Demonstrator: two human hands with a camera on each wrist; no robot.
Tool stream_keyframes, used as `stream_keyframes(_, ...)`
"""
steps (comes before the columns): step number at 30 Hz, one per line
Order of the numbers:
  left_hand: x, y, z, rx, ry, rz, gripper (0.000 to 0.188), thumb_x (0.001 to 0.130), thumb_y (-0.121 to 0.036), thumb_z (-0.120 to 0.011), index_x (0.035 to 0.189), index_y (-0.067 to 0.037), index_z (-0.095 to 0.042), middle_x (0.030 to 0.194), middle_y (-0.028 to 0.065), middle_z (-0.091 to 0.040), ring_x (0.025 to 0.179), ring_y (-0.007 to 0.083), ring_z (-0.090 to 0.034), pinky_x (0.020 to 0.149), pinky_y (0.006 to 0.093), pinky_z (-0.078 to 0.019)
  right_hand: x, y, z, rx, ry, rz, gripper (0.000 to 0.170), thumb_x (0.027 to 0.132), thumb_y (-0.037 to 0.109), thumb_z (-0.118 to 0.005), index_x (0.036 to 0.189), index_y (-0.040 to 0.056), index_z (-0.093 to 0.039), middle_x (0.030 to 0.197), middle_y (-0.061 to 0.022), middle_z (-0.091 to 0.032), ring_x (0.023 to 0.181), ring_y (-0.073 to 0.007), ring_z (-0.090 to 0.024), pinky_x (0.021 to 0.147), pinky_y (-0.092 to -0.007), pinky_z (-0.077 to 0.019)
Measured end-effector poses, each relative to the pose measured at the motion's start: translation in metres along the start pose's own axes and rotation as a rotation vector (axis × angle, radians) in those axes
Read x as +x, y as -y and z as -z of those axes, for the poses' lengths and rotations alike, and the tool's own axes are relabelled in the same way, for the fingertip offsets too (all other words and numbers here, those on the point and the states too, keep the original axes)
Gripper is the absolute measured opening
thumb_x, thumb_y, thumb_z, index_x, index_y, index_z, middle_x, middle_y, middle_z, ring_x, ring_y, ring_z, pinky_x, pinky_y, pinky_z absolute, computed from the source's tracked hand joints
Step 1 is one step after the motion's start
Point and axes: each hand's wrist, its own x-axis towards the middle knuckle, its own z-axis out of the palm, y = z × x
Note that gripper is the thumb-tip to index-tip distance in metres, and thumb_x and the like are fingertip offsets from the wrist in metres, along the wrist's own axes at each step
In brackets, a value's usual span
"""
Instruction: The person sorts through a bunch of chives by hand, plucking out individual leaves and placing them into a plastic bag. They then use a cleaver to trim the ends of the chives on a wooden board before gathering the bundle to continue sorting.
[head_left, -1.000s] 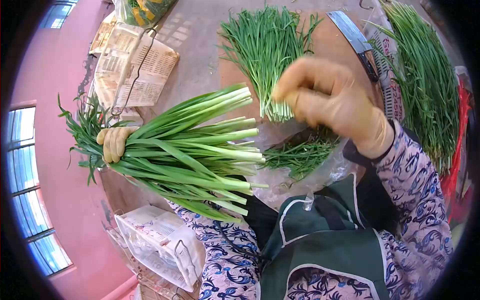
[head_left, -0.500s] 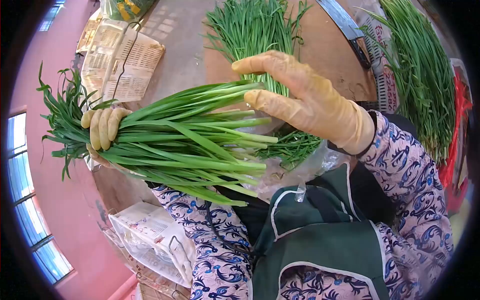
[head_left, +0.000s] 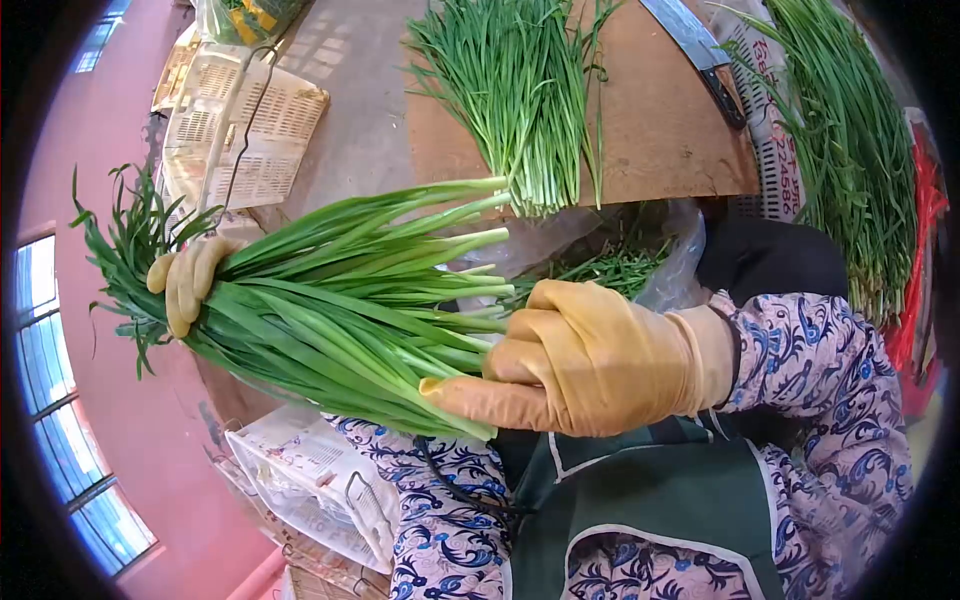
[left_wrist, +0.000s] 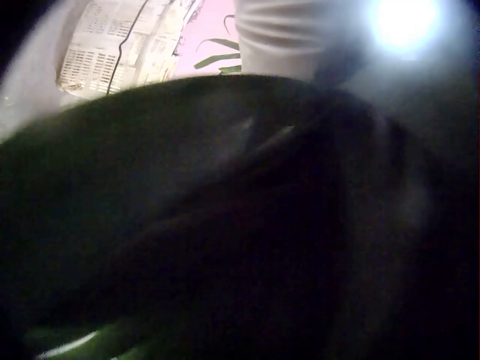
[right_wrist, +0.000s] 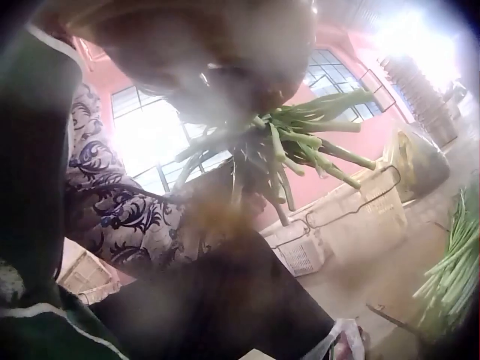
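Note:
My gloved left hand grips a large bunch of garlic chives near its leafy end, fingers wrapped round the leaves. Pale stalk ends fan out to the right. At the lower stalk ends is my gloved right hand, its fingers curled and its thumb stretched along the stalks, pinching at them. The right wrist view shows the stalks spread just below the blurred glove. Dark, blurred leaves fill most of the left wrist view.
A pile of thinner chives lies on a brown board beside a cleaver. Plastic-lined trimmings sit below the board's edge. More chives stand at right. White crates are at left by the pink wall.
My right hand swings from above the board down to the stalk ends, and its spread fingers curl in. The left hand keeps its grip on the bunch, shifting slightly left.

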Motion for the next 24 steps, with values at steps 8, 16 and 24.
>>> stream_keyframes(8, 0.007, -0.032, 0.021, 0.001, 0.21, 0.025, 0.02, 0.099, -0.011, -0.047, 0.112, 0.004, -0.048, 0.077, -0.0039, -0.072, 0.067, 0.0086, -0.062, 0.077, 0.0225, -0.0485, -0.006, -0.004, -0.008, 0.341, -0.172, -0.227, 0.034, 0.076, 0.002, -0.061, 0.109, 0.0106, -0.058, 0.08, -0.0068, -0.058, 0.077, -0.0294, -0.06, 0.068, -0.0394, -0.0473)
stream_keyframes(16, 0.022, -0.046, 0.038, -0.058, 0.515, 0.067, 0.006, 0.098, -0.009, -0.044, 0.099, -0.003, -0.042, 0.082, -0.0017, -0.073, 0.068, 0.01, -0.064, 0.073, 0.021, -0.0511, -0.007, -0.017, -0.008, 0.316, -0.21, -0.265, 0.025, 0.074, 0.005, -0.063, 0.099, 0.0109, -0.062, 0.077, -0.0076, -0.059, 0.069, -0.0283, -0.06, 0.06, -0.0376, -0.0472)
stream_keyframes(24, 0.03, -0.041, 0.032, -0.161, 0.604, 0.098, 0.018, 0.1, -0.01, -0.039, 0.084, -0.015, -0.043, 0.079, -0.0024, -0.073, 0.068, 0.0081, -0.066, 0.075, 0.0214, -0.0522, -0.01, -0.008, -0.005, 0.014, -0.137, 0.168, 0.025, 0.07, 0.019, -0.066, 0.093, 0.0097, -0.064, 0.076, -0.0012, -0.054, 0.061, -0.0168, -0.052, 0.051, -0.0307, -0.0399)
